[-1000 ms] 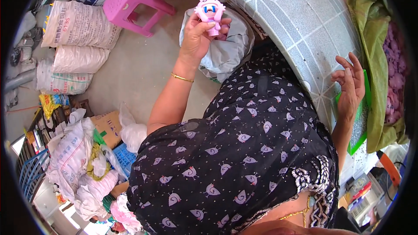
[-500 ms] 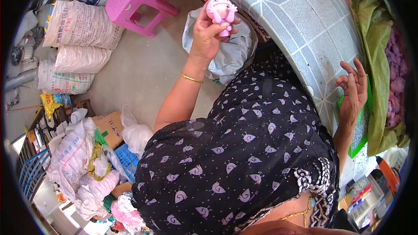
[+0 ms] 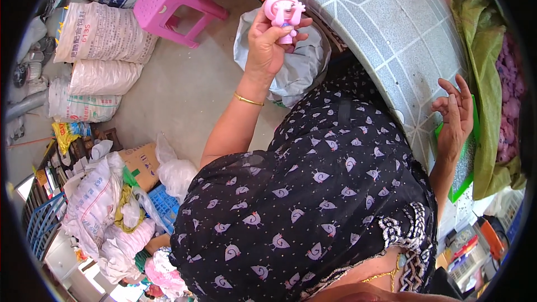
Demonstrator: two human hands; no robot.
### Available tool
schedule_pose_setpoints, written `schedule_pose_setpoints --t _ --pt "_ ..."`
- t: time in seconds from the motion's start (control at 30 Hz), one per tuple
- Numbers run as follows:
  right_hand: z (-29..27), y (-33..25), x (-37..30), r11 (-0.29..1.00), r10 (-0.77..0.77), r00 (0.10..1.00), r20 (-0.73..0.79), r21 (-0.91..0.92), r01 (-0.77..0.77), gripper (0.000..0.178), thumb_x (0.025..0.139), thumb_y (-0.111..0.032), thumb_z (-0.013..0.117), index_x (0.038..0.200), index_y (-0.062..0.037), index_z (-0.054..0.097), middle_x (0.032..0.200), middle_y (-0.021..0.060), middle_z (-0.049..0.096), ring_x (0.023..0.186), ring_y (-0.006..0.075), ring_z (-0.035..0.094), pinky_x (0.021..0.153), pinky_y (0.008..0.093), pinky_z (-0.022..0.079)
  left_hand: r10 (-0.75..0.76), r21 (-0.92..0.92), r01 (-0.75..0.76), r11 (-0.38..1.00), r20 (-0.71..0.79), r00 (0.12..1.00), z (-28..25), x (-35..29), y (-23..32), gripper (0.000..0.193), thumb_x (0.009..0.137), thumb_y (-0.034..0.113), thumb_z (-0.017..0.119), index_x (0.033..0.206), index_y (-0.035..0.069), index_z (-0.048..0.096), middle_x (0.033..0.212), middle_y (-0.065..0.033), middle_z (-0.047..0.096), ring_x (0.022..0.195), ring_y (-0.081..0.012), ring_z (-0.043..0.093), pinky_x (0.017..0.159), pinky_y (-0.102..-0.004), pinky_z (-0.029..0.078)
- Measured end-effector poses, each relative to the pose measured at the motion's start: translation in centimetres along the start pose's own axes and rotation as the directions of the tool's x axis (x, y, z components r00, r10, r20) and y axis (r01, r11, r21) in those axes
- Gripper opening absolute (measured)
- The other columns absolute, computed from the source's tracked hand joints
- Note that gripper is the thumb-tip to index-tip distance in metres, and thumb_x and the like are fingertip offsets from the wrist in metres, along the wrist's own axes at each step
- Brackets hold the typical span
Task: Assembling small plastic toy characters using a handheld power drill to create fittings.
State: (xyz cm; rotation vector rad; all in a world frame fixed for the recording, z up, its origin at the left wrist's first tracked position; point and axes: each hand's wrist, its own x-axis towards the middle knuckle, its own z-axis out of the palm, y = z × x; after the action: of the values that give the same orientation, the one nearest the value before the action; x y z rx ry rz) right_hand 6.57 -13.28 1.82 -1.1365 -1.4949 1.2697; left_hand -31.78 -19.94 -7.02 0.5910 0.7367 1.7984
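Our left grip (image 3: 267, 45) pinches one pink figurine (image 3: 285, 17) by its lower part, thumb across the front and fingers behind. We hold it upright, its two round ears on top and its two arms raised (one gold bangle (image 3: 247, 100) circles our wrist). Beneath it sits one pale grey sack (image 3: 302, 72), and to its right curves the edge of one tiled grey worktop (image 3: 391, 28). Our right grip (image 3: 456, 120) is loosely spread, its fingers parted and slightly bent, over one green-rimmed tray (image 3: 463, 187); whether it touches the tray we cannot tell. Just right of that we have one olive sack (image 3: 484, 78), open on many pink pieces (image 3: 508, 100), too crowded for us to count. Across the floor (image 3: 168, 95) we see one pink stool (image 3: 168, 8) and, beside it, at least four pale sacks (image 3: 106, 31).
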Motion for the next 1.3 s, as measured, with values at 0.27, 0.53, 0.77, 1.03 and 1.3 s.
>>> schedule_pose_setpoints --t 0.27,0.53,0.77,1.03,1.3 --pt "-0.1 0.1 -0.1 1.0 -0.015 1.0 0.009 -0.001 0.015 0.043 0.101 -0.012 0.05 0.142 0.0007 0.044 0.122 0.0169 0.064 0.082 0.0094 0.061 0.075 0.0233 0.05 -0.047 -0.242 0.054 0.969 0.037 0.998 -0.1 0.5 -0.6 0.057 0.085 -0.006 0.057 0.139 0.006 0.043 0.127 -0.0203 0.059 0.118 -0.042 0.06 0.082 -0.0448 0.062" --pt "4.6 -2.7 -0.1 0.998 0.06 0.969 0.239 -0.025 -0.055 0.034 0.1 -0.009 0.052 0.133 0.0014 0.053 0.106 0.0112 0.065 0.081 0.0134 0.061 0.077 0.0276 0.05 -0.084 -0.328 0.166 0.93 0.25 0.965 6.9 -0.5 -2.4 0.07 0.089 0.003 0.062 0.149 0.014 0.029 0.137 -0.0231 0.049 0.131 -0.0462 0.047 0.109 -0.0594 0.042" --pt "9.3 -3.5 1.1 0.987 0.062 0.948 0.313 0.122 -0.104 0.036 0.095 -0.019 0.067 0.122 0.0033 0.058 0.1 0.0043 0.066 0.086 0.0084 0.061 0.075 0.0222 0.049 -0.158 -0.39 0.246 0.887 0.244 0.957 14.3 -1.0 -4.1 0.053 0.105 0.046 0.039 0.146 0.014 0.036 0.137 -0.0167 0.052 0.127 -0.0362 0.053 0.106 -0.0483 0.044" --pt "8.0 -2.6 1.8 0.933 0.191 0.916 0.352 0.226 -0.281 0.039 0.096 -0.029 0.065 0.119 0.0026 0.062 0.099 0.0067 0.068 0.082 0.0104 0.062 0.072 0.0235 0.049 -0.082 -0.272 0.14 0.952 0.213 0.974 16.2 -0.7 -5.8 0.058 0.105 0.04 0.041 0.149 0.005 0.031 0.139 -0.0245 0.05 0.129 -0.0367 0.05 0.108 -0.048 0.04" --pt "6.9 -1.5 1.9 0.782 0.309 0.845 0.437 0.389 -0.487 0.037 0.097 -0.033 0.06 0.112 0.0008 0.064 0.096 0.0066 0.068 0.081 0.0135 0.064 0.069 0.0266 0.051 -0.096 -0.227 0.131 0.965 0.156 0.983 16.2 -0.2 -6.9 0.036 0.105 0.027 0.05 0.134 0.008 0.045 0.126 -0.0114 0.058 0.114 -0.0258 0.06 0.096 -0.0414 0.05"
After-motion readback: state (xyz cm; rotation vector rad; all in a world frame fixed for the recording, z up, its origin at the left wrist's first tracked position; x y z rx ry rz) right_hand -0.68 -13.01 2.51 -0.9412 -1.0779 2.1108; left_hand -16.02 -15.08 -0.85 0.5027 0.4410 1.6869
